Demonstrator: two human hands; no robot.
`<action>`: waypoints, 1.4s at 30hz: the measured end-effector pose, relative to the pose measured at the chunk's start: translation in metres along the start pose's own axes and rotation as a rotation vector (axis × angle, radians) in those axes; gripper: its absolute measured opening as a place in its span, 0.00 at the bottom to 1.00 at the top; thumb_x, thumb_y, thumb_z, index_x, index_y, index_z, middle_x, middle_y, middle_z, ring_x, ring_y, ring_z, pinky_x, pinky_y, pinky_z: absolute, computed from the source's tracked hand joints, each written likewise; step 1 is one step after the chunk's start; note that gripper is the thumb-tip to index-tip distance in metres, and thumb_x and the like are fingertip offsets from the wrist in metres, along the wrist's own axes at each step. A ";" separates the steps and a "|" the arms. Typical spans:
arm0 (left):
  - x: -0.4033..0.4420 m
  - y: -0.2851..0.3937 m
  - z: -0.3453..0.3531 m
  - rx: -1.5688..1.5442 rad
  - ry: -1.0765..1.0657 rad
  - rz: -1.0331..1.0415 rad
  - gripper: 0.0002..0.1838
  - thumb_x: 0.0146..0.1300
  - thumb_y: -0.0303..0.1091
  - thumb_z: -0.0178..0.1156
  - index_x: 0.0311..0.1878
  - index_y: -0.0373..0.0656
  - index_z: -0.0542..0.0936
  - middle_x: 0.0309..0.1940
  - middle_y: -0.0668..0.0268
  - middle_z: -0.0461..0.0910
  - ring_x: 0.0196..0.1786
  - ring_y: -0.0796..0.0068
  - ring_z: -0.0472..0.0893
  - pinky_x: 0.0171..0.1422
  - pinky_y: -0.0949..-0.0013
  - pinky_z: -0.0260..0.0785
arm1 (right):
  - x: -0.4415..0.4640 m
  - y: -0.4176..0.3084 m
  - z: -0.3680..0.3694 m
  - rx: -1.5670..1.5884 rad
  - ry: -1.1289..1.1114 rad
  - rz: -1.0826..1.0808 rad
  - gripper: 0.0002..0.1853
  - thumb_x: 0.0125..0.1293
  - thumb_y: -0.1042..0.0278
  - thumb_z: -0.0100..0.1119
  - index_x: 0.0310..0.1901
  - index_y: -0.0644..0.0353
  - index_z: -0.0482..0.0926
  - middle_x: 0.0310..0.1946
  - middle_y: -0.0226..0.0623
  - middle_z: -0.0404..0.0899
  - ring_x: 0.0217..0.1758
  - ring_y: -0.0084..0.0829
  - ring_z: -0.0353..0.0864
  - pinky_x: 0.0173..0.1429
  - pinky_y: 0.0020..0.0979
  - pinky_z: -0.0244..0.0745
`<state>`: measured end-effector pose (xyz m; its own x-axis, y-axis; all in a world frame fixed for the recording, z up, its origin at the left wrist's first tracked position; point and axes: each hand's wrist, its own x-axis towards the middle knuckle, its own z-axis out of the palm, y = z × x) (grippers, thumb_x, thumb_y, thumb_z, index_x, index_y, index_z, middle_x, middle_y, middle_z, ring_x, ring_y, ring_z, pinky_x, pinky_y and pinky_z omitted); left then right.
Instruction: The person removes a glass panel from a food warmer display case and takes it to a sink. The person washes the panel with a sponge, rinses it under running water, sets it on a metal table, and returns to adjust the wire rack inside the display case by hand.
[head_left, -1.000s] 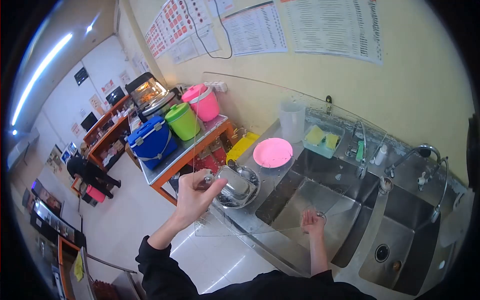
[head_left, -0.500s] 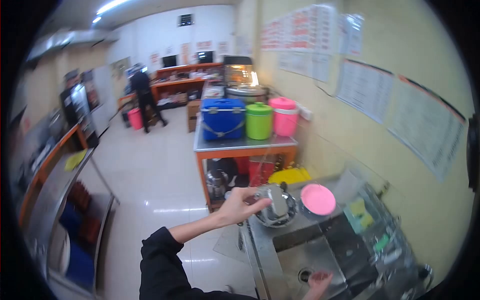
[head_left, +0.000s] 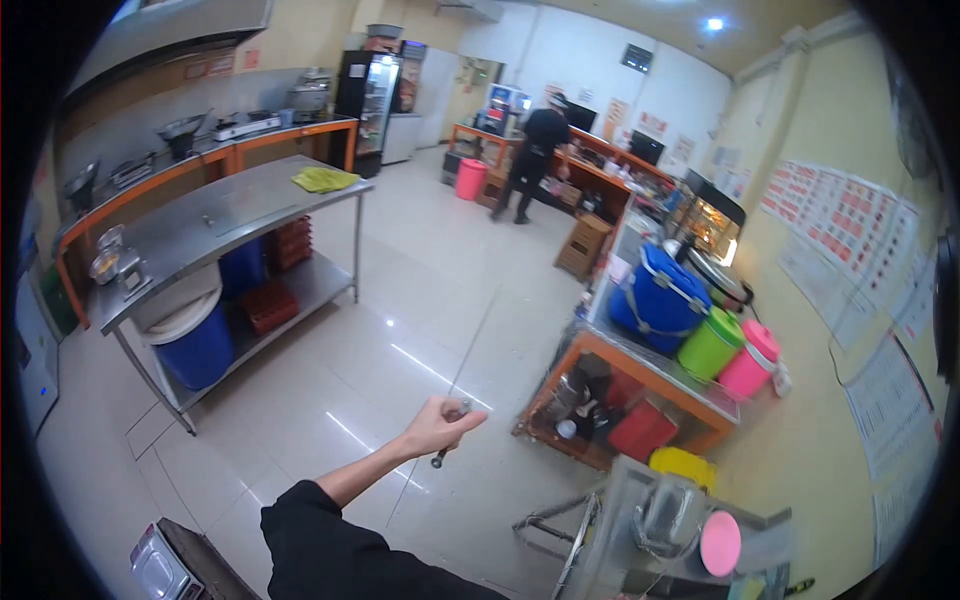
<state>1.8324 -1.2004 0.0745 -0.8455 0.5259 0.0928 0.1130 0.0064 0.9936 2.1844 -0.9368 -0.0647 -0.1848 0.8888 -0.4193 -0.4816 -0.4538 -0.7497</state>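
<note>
My left hand [head_left: 436, 430], in a black sleeve, is raised over the tiled floor. Its fingers are closed round a thin metal utensil with a dark, rounded end [head_left: 438, 460] showing below the fist. Most of the utensil is hidden, so its kind is unclear. My right hand is out of view. To the right of the left hand, on the metal sink counter, stand a shiny metal container [head_left: 672, 512] and a pink round bowl or lid [head_left: 720, 544].
A steel table [head_left: 255, 195] with a yellow-green cloth [head_left: 325, 179] stands left. A blue cooler [head_left: 660, 298], green jug [head_left: 711, 343] and pink jug [head_left: 750, 362] sit on a side table at right. A scale [head_left: 160, 565] is lower left. A person [head_left: 535, 155] stands farther back.
The view has swung left, bringing the steel table in fully. My left hand has left the metal container by the sink and is over the floor. My right hand has gone out of view.
</note>
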 end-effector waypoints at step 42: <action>0.258 -0.206 -0.974 -0.053 1.532 -0.365 0.23 0.53 0.48 0.60 0.14 0.42 0.67 0.08 0.72 0.64 0.10 0.84 0.64 0.13 0.79 0.55 | -0.288 0.924 1.066 -0.993 -1.188 0.136 0.23 0.51 0.54 0.63 0.13 0.64 0.69 0.09 0.27 0.62 0.10 0.17 0.60 0.14 0.19 0.52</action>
<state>1.0827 -1.8943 -0.0427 -0.5298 -0.8239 -0.2012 -0.1972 -0.1110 0.9740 0.8799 -1.5442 -0.0910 -0.9582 0.1591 -0.2379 0.2464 0.0357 -0.9685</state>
